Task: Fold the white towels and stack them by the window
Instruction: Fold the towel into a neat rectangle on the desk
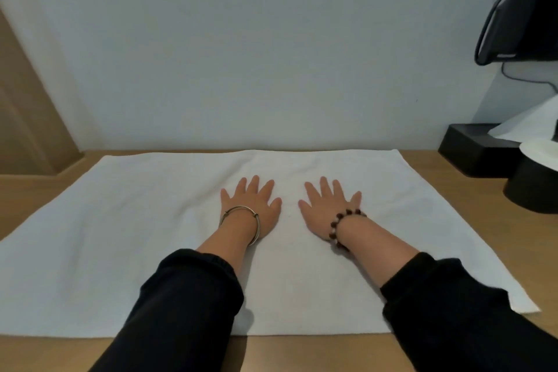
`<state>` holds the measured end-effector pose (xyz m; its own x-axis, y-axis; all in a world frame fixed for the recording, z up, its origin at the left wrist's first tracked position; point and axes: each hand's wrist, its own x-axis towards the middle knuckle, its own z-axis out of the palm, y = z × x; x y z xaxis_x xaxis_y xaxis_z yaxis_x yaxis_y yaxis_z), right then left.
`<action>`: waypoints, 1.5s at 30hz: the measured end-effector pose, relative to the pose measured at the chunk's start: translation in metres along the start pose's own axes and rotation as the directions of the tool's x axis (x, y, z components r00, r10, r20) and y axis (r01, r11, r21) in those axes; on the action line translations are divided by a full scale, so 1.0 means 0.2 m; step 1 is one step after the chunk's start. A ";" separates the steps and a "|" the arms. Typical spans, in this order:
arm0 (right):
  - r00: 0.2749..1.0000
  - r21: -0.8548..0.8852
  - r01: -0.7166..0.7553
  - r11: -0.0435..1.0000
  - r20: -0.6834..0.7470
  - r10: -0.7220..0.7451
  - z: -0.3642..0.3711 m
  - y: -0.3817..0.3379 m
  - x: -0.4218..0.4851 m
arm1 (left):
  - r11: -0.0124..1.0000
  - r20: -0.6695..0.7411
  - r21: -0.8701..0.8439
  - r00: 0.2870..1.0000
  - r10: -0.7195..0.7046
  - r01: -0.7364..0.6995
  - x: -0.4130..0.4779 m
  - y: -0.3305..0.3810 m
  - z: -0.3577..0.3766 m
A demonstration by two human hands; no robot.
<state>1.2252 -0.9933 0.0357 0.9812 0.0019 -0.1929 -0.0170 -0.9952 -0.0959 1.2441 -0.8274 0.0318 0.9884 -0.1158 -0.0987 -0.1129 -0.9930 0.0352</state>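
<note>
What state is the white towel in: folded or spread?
Spread: the white towel lies flat on the table, no fold visible, left hand and right hand flat on it.

The single view comes from a camera on the person's head, which looks forward and down over the tabletop [498,235]. It stands near the front edge of the tabletop, so the two dark sleeves enter from the bottom of the picture and look large. The left hand [252,205] and the right hand [329,208] lie a little below the centre, at arm's reach. The white towel [151,235] fills most of the lower half. The camera faces a pale wall [271,54], which takes the whole upper half. The lens is wide, so the edges bend, and a black box [471,154] shows at the far right.
</note>
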 end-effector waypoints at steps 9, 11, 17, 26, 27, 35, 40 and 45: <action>1.000 -0.039 -0.031 0.999 -0.003 0.031 0.00 0.01 -0.05 | 0.997 0.047 0.074 0.999 0.023 -0.027 -0.17 -0.11 -0.07; 0.997 -0.095 -0.080 0.992 0.014 0.082 -0.04 -0.05 -0.07 | 0.999 0.090 0.033 0.996 -0.020 0.017 -0.24 -0.25 -0.08; 0.974 0.083 0.209 0.974 -0.101 -0.201 -0.09 -0.66 -0.18 | 0.998 0.049 -0.016 0.997 -0.066 0.067 -0.44 -0.62 -0.11; 0.922 -0.034 0.380 0.924 -0.061 -0.381 0.17 -1.04 -0.23 | 0.965 0.011 -0.046 0.967 -0.256 0.256 -0.66 -1.11 0.00; 0.922 -0.034 0.381 0.924 -0.065 -0.382 0.17 -1.04 -0.23 | 0.955 0.005 -0.056 0.956 -0.293 0.292 -0.68 -1.16 0.00; 0.918 -0.047 0.383 0.923 -0.094 -0.386 0.18 -1.05 -0.21 | 0.796 -0.007 -0.069 0.798 -0.603 0.601 -0.76 -1.46 -0.02; 0.917 -0.047 0.381 0.923 -0.111 -0.384 0.19 -1.06 -0.20 | 0.640 -0.122 -0.130 0.628 -0.768 0.757 -0.82 -1.52 -0.10; 0.917 -0.030 0.372 0.928 -0.141 -0.373 0.19 -1.05 -0.20 | 0.467 0.020 -0.214 0.482 -0.876 0.858 -0.86 -1.56 -0.14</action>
<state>1.1828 -0.7797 0.0260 0.9333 0.3590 -0.0037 0.3554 -0.9254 -0.1319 1.1127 -0.4981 0.0650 0.5732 0.8134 -0.0986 0.8170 -0.5581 0.1450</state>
